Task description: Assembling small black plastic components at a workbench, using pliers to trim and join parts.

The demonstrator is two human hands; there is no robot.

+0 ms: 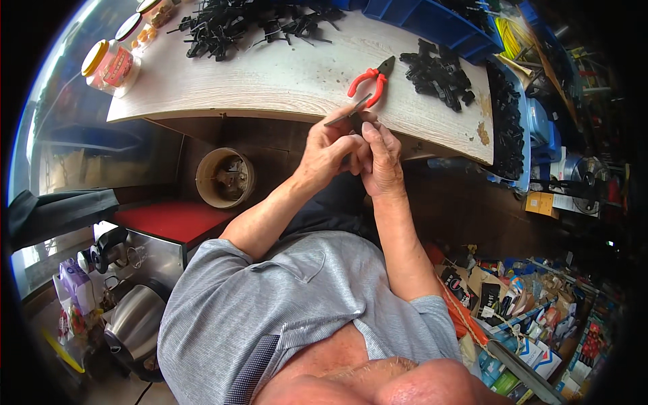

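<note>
My left hand (329, 150) and my right hand (385, 160) are close together in front of the table's near edge. Between their fingertips is a small black part (354, 121) with thin, straight pieces sticking out. The fingers of both hands are closed around it, and they cover much of its shape. Just beyond lie pliers with red handles (379, 86) and dark jaws pointing away to the right. A pile of small black parts (437, 75) rests to the right of the pliers. Farther back on the left is a bigger heap of black pieces with thin ends (219, 28).
Lidded jars (113, 67) stand on the left of the pale table (270, 84). Blue bins (432, 27) line its back, and another bin with black parts (507, 125) is at the right. Below are a bucket (225, 178), a red-topped cabinet (172, 221) and a kettle (138, 317).
</note>
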